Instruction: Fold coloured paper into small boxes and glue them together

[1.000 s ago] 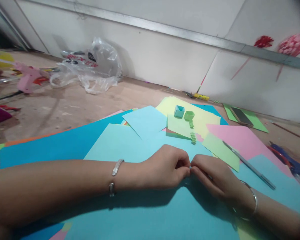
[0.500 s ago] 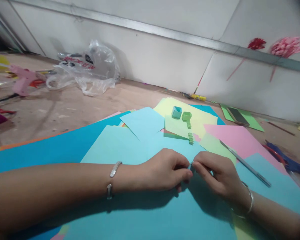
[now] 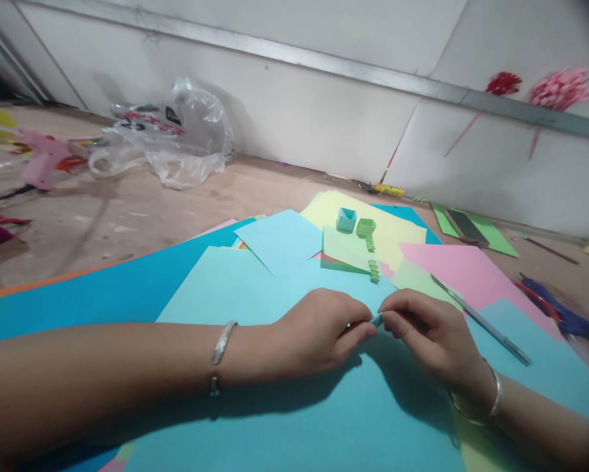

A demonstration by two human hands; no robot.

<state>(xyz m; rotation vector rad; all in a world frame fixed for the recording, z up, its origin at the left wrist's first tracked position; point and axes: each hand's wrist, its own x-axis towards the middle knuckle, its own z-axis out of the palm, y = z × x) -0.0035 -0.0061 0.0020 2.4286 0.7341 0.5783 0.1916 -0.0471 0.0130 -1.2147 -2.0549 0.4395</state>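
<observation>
Between my two hands is a tiny blue folded paper piece (image 3: 377, 320), mostly covered by fingertips. My left hand (image 3: 326, 328) pinches its left end between thumb and forefinger. From the other side, the thumb and forefinger of my right hand (image 3: 424, 331) grip the right end. Both hands hover over a large light blue paper sheet (image 3: 294, 419) and cast shadows on it. Beyond them stand a small blue paper box (image 3: 346, 220) and a green paper box (image 3: 365, 228), with folded green paper strips (image 3: 374, 271) trailing from the green one.
A craft knife (image 3: 481, 320) lies right of my right hand, on coloured sheets. Blue-handled scissors (image 3: 564, 311) are farther right. A phone (image 3: 466, 227) rests on green paper at the back. On the left are a pink glue gun (image 3: 43, 157) and a plastic bag (image 3: 176, 134).
My fingers have shifted slightly around the paper piece, and more of it now shows between the fingertips. My right hand has risen a little. The other things lie as before.
</observation>
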